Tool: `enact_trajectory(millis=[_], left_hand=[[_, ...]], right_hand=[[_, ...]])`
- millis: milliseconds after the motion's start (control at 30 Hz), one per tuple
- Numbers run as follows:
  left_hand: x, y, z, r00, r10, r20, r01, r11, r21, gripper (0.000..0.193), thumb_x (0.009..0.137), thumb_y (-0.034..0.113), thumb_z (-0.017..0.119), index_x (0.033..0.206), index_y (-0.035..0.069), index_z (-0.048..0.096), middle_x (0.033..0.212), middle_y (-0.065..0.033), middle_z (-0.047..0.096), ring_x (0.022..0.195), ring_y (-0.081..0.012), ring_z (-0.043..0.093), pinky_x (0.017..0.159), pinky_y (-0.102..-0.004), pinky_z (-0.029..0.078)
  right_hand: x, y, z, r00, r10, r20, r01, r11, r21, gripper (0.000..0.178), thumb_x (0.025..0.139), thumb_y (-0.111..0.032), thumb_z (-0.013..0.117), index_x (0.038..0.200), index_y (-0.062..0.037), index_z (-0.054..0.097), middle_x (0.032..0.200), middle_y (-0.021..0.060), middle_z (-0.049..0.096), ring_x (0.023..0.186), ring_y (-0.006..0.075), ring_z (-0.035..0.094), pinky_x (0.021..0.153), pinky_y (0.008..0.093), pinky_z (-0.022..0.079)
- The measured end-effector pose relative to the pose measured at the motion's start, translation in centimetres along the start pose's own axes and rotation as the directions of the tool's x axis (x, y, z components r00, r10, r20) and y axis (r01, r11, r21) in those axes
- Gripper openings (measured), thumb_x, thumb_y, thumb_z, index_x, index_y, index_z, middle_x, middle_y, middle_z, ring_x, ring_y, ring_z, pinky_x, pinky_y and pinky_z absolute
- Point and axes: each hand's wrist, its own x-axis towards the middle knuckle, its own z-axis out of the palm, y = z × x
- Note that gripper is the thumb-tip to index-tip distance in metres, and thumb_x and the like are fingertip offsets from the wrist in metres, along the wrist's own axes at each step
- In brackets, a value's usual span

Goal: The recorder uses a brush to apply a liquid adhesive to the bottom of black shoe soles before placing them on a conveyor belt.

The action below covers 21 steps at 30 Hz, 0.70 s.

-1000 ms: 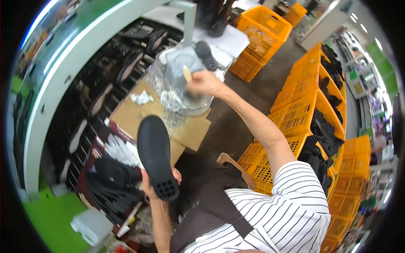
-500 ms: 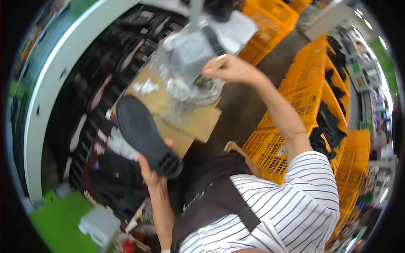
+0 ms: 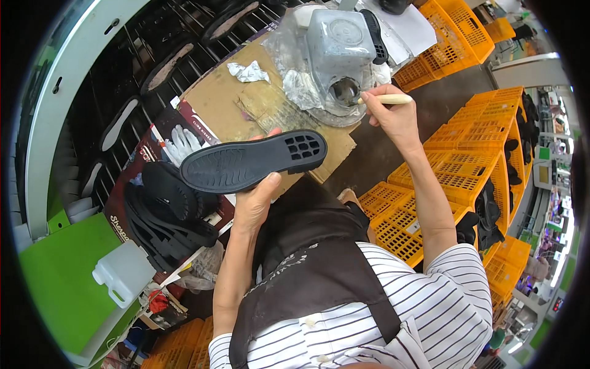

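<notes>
My left hand (image 3: pixel 257 206) is closed round a black shoe sole (image 3: pixel 246 161), thumb along its near edge and fingers on the far side. The sole's toe points left and its heel, with a grid of square hollows, points right. In my right hand (image 3: pixel 394 120) a brush (image 3: pixel 395 99) with a pale wooden handle is pinched. Its tip reaches the round mouth of a cloudy plastic jug (image 3: pixel 341 46), which lies tipped among plastic film at the table's far side; the bristles are hard to make out. Another black sole (image 3: pixel 373 37) leans against the jug's right side.
Worn cardboard (image 3: pixel 212 92) covers the table, with a crumpled tissue (image 3: pixel 248 72) on it. A white glove (image 3: pixel 182 144) and a heap of black soles (image 3: pixel 163 215) lie at left. Orange crates (image 3: pixel 439 172) stand at right. A rack of soles (image 3: pixel 120 123) runs along the far left.
The sole has turned from slanting away, toe far, to lying almost level with its toe to the left. My right hand still holds the brush by the jug. The view has shifted and sharpened.
</notes>
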Motion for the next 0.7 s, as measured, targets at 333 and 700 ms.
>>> enact_trajectory(millis=[333, 700], left_hand=[[1.1, 0.2, -0.1, 0.998, 0.067, -0.010, -0.066, 0.993, 0.095, 0.064, 0.077, 0.007, 0.069, 0.133, 0.007, 0.037, 0.142, -0.0163, 0.037, 0.121, -0.0208, 0.047, 0.093, -0.0318, 0.044], [1.9, 2.3, -0.1, 0.958, 0.287, 0.010, -0.285, 0.949, 0.131, 0.066, 0.079, -0.005, 0.064, 0.135, 0.004, 0.030, 0.142, -0.0152, 0.037, 0.126, -0.0204, 0.041, 0.105, -0.0349, 0.034]], right_hand=[[-0.8, 0.6, 0.0, 0.999, 0.026, -0.037, -0.023, 0.997, 0.078, 0.015, 0.084, -0.015, 0.069, 0.084, -0.0010, 0.065, 0.065, 0.0021, 0.062, 0.053, 0.0055, 0.056, 0.046, 0.0182, 0.044], [-2.4, 0.7, -0.4, 0.997, 0.025, -0.071, -0.020, 0.997, 0.069, 0.012, 0.086, -0.012, 0.066, 0.088, 0.0003, 0.063, 0.069, 0.0057, 0.063, 0.052, 0.0070, 0.055, 0.048, 0.0188, 0.044]])
